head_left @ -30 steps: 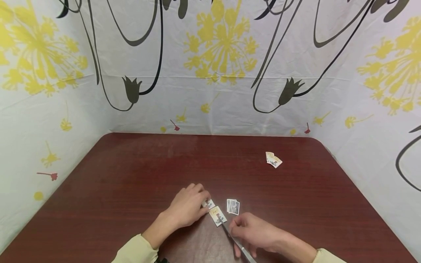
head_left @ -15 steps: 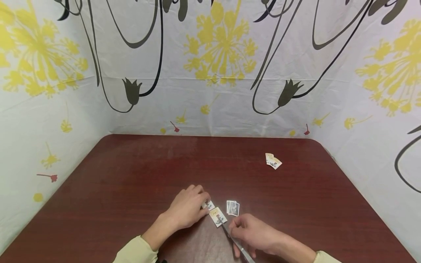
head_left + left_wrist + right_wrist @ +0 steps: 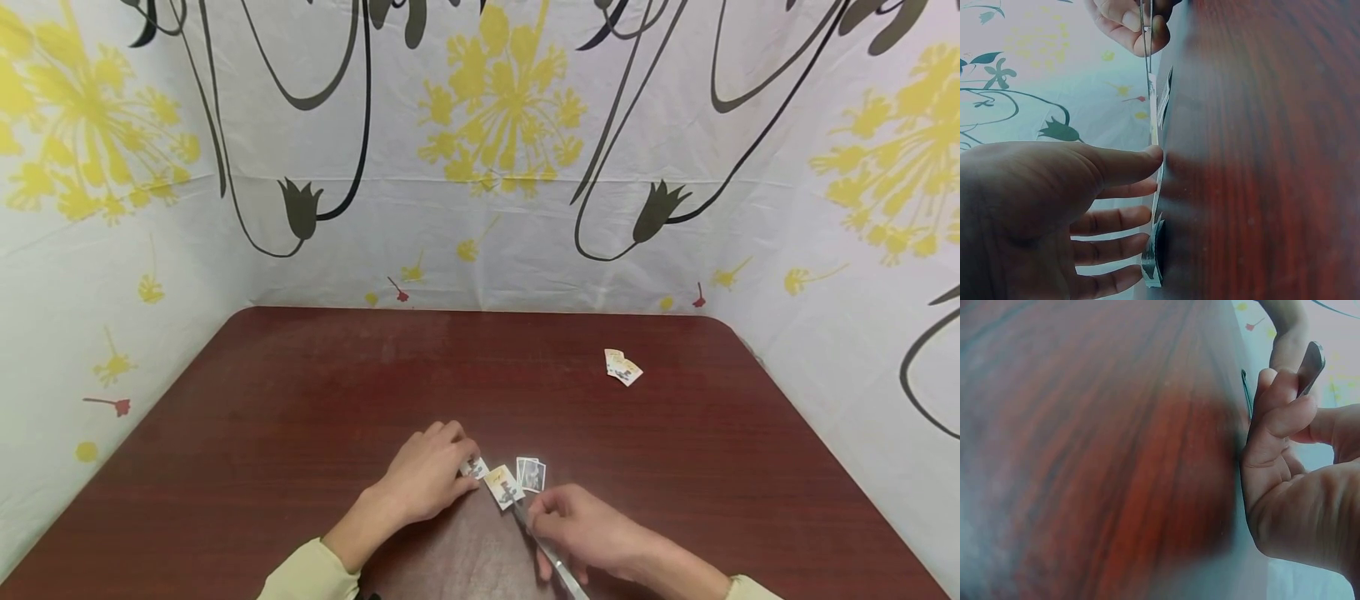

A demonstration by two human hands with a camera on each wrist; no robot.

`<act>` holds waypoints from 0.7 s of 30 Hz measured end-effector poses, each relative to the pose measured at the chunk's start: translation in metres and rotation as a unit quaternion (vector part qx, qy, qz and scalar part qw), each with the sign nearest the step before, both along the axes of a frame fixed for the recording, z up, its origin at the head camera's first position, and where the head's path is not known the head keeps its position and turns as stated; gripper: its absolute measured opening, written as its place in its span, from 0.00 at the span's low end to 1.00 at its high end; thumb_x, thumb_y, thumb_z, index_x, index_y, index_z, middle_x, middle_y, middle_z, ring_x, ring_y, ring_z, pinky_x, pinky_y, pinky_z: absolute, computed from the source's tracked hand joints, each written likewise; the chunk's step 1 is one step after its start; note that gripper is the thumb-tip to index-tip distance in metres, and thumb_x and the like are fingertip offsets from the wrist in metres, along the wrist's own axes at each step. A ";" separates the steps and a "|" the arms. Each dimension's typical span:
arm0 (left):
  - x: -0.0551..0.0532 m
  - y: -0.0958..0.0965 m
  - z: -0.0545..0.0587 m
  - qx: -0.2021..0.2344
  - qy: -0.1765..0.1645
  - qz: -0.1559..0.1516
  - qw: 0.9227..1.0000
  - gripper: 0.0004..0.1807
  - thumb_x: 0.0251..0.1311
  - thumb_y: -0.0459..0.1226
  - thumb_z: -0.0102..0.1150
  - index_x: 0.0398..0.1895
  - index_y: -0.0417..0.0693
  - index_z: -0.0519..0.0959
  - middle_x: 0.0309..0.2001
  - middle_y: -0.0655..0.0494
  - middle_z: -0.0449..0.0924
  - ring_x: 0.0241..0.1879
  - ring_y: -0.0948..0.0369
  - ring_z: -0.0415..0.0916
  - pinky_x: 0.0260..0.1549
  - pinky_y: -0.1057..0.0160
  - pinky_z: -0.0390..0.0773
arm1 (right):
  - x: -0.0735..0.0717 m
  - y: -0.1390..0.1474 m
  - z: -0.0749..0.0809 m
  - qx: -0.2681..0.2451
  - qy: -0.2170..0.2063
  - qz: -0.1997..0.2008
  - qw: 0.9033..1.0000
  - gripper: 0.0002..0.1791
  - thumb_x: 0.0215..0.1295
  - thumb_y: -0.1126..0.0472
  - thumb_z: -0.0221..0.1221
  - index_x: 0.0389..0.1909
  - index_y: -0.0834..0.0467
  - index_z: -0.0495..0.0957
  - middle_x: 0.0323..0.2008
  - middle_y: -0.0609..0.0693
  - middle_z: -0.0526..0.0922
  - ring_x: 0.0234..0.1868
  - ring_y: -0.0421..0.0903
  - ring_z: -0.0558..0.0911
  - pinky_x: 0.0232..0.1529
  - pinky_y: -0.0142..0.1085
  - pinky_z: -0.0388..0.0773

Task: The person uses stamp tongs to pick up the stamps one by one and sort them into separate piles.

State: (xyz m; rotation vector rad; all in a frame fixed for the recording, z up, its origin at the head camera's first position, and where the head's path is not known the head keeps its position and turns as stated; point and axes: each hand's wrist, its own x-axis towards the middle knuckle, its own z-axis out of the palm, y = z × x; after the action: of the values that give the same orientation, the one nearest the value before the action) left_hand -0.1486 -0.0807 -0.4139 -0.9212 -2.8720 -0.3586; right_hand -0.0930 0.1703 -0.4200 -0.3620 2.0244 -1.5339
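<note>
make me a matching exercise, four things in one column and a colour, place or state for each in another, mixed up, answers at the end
Things
1. tweezers
2. table
3. card at the tweezers' tips
4. grey-picture cards

Descriptions
A. white and yellow
B. overlapping each other
C. held in the right hand
D. dark reddish brown

Right pairs: 1-C, 2-D, 3-A, 4-B
</note>
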 end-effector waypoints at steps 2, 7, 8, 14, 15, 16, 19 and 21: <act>0.000 0.000 0.000 0.000 0.000 -0.001 1.000 0.13 0.63 0.49 0.73 0.45 0.55 0.87 0.46 0.58 0.81 0.47 0.57 0.78 0.44 0.54 0.80 | 0.000 0.001 0.000 -0.003 0.001 -0.002 1.000 0.07 0.72 0.65 0.51 0.37 0.65 0.76 0.17 0.51 0.81 0.12 0.36 0.75 0.11 0.28 0.66; 0.000 0.000 0.000 -0.002 0.003 -0.002 1.000 0.12 0.63 0.48 0.73 0.45 0.55 0.86 0.46 0.58 0.81 0.47 0.57 0.78 0.44 0.54 0.80 | -0.001 0.003 0.003 -0.007 0.008 -0.006 1.000 0.08 0.72 0.65 0.51 0.38 0.67 0.76 0.18 0.50 0.82 0.12 0.35 0.73 0.12 0.28 0.66; 0.000 0.000 0.000 -0.001 0.004 -0.002 1.000 0.12 0.63 0.47 0.73 0.45 0.55 0.86 0.46 0.58 0.81 0.47 0.57 0.78 0.44 0.53 0.80 | -0.001 0.004 0.003 -0.010 0.009 -0.006 1.000 0.08 0.73 0.65 0.52 0.38 0.67 0.76 0.18 0.51 0.82 0.12 0.35 0.73 0.12 0.28 0.66; 0.002 0.000 0.000 0.003 0.014 -0.006 1.000 0.09 0.64 0.44 0.72 0.44 0.54 0.86 0.45 0.57 0.81 0.45 0.57 0.77 0.43 0.54 0.80 | -0.004 0.008 0.001 -0.023 0.012 -0.021 0.999 0.09 0.74 0.65 0.51 0.41 0.68 0.76 0.19 0.51 0.83 0.12 0.36 0.71 0.13 0.29 0.66; 0.002 0.000 0.000 0.003 0.016 -0.007 1.000 0.08 0.65 0.43 0.72 0.44 0.54 0.86 0.45 0.57 0.81 0.45 0.57 0.77 0.42 0.54 0.80 | -0.005 0.008 0.001 -0.023 0.012 -0.025 0.999 0.10 0.74 0.65 0.51 0.42 0.69 0.76 0.19 0.51 0.83 0.12 0.36 0.71 0.13 0.29 0.66; 0.002 0.000 0.000 0.004 0.018 -0.008 1.000 0.07 0.65 0.42 0.71 0.44 0.54 0.86 0.45 0.57 0.81 0.45 0.57 0.77 0.42 0.54 0.80 | -0.005 0.009 0.000 -0.023 0.013 -0.029 0.999 0.10 0.74 0.66 0.51 0.42 0.69 0.76 0.19 0.51 0.83 0.11 0.36 0.71 0.13 0.29 0.66; 0.003 -0.001 0.000 0.005 0.022 -0.012 1.000 0.06 0.66 0.39 0.70 0.44 0.54 0.87 0.45 0.57 0.82 0.45 0.57 0.77 0.42 0.54 0.80 | -0.006 0.009 0.001 -0.021 0.015 -0.036 0.999 0.10 0.73 0.66 0.51 0.43 0.69 0.77 0.18 0.51 0.83 0.11 0.36 0.71 0.13 0.29 0.67; 0.003 -0.001 0.000 0.004 0.023 -0.014 1.000 0.05 0.67 0.39 0.69 0.44 0.54 0.87 0.45 0.57 0.82 0.45 0.57 0.77 0.42 0.54 0.81 | -0.006 0.009 0.001 -0.021 0.017 -0.038 0.999 0.10 0.72 0.66 0.51 0.42 0.70 0.77 0.18 0.51 0.83 0.11 0.36 0.71 0.13 0.29 0.67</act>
State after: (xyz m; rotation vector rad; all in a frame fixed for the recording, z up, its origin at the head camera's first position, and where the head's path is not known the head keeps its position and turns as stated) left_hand -0.1458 -0.0814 -0.4139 -0.9562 -2.8167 -0.3475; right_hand -0.0991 0.1796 -0.4187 -0.3326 2.0555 -1.6282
